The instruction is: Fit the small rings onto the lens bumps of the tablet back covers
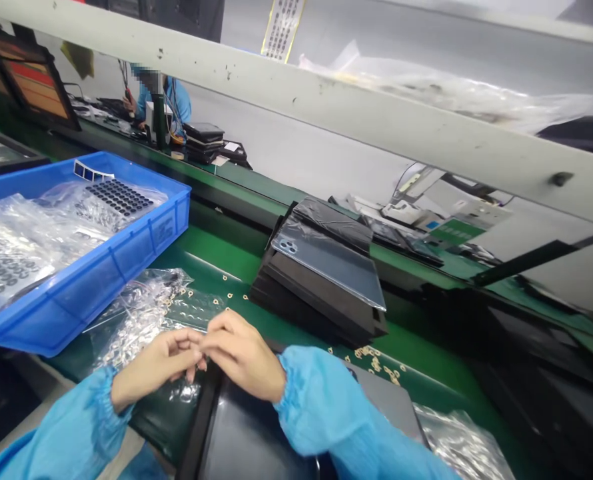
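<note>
My left hand [164, 363] and my right hand [244, 357] meet fingertip to fingertip, both with fingers pinched. Whatever lies between them is too small or hidden to make out. Under my right hand and sleeve is a dark, glossy flat panel [256, 437] in a black frame. A clear plastic bag [131, 320] with many small shiny pieces lies beyond my left hand. Small gold ring-shaped pieces [230, 295] are scattered past my fingertips. More gold ring-shaped pieces [376, 363] sit to the right, beside a grey flat device [386, 400] partly covered by my sleeve.
A blue tray [126, 250] at left holds bagged black round parts. Ahead stands a stack of black trays [316, 300] topped by a tablet-like panel with camera rings [331, 257]. Another clear bag [461, 440] is at lower right. A beam [296, 93] crosses above; a co-worker [179, 100] sits beyond.
</note>
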Demonstrator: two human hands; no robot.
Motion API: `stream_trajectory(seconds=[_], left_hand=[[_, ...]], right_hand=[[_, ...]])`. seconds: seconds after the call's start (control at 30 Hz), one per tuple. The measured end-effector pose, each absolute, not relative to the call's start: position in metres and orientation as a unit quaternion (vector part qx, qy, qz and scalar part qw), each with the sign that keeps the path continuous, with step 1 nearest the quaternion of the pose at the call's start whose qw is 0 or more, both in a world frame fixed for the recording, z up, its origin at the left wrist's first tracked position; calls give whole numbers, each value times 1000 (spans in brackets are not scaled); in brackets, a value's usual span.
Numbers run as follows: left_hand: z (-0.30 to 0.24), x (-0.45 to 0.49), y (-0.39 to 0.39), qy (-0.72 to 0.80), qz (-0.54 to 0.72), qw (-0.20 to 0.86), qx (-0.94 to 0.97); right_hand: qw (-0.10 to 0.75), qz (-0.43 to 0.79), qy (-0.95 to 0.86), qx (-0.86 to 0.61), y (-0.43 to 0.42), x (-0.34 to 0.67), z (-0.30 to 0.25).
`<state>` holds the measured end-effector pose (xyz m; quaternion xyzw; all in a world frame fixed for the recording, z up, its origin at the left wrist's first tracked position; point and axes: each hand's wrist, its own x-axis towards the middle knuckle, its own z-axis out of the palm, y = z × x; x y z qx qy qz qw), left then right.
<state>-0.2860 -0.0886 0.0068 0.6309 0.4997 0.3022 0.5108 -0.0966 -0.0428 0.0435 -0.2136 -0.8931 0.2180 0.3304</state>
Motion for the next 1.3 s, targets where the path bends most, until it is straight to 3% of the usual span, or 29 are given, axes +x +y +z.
stream_trajectory(seconds=[0.1, 0.3, 0.37, 0.57, 0.7, 0.83, 0.97, 1.13, 1.3], left_hand=[[23, -268, -99, 451, 304, 613, 574], [28, -240, -102, 393, 265, 709, 522], [29, -233, -102, 384, 249, 723, 518], [37, -220, -113, 362, 189, 756, 512], [25, -219, -117, 379, 139, 751, 522], [3, -237, -110, 499, 166, 620, 583], [-3, -281, -100, 641, 236, 346, 643], [-2, -361, -76, 710, 284, 87, 638], [-26, -406, -38, 707, 225, 57, 668]], right_hand=[[365, 153, -898, -190, -68, -69, 53], [339, -9, -933, -120, -84, -39, 50], [349, 10, -929, -122, -89, -34, 50], [349, 273, -866, -233, -112, -24, 63], [330, 198, -900, -205, -127, -24, 66], [321, 142, -904, -244, -132, -13, 63], [330, 218, -869, -296, -126, 22, 60], [360, 181, -813, -420, -122, 75, 52], [356, 159, -775, -497, -115, 106, 48]])
